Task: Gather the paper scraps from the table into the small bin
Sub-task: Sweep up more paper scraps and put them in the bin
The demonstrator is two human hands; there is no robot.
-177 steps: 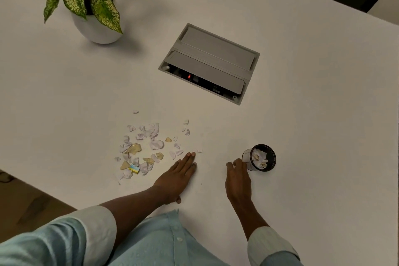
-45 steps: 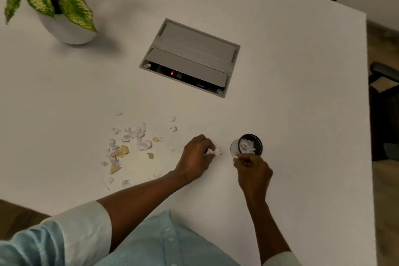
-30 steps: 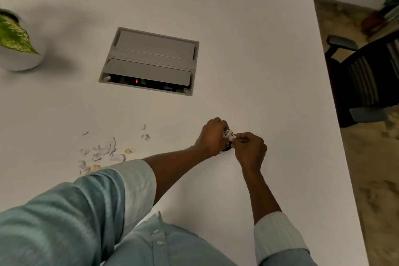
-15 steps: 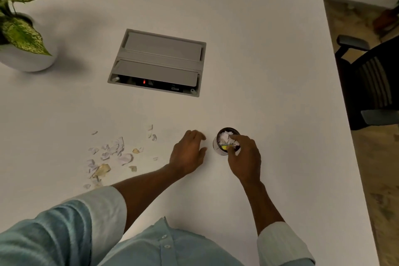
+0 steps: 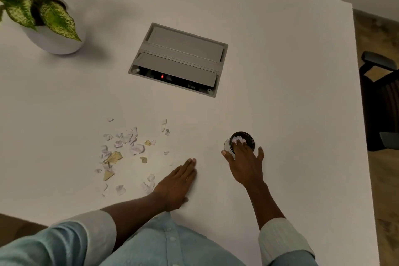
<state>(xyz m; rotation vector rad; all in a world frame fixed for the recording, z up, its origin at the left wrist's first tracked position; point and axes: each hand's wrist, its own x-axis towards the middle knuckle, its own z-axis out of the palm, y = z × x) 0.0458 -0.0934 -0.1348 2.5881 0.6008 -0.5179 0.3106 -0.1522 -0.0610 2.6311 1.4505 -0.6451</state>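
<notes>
The left grip (image 5: 179,181) lies flat on the white table (image 5: 280,71), its fingers straight and pressed together, holding nothing. Just to its left, the torn white and yellowish paper scraps (image 5: 137,149) lie scattered on the table. The right grip (image 5: 246,162) is spread wide, and its middle fingers press down on white paper inside the small round bin with a dark rim (image 5: 243,133). Farther back are a grey rectangular cable box (image 5: 179,58) and a white plant pot (image 5: 54,43).
</notes>
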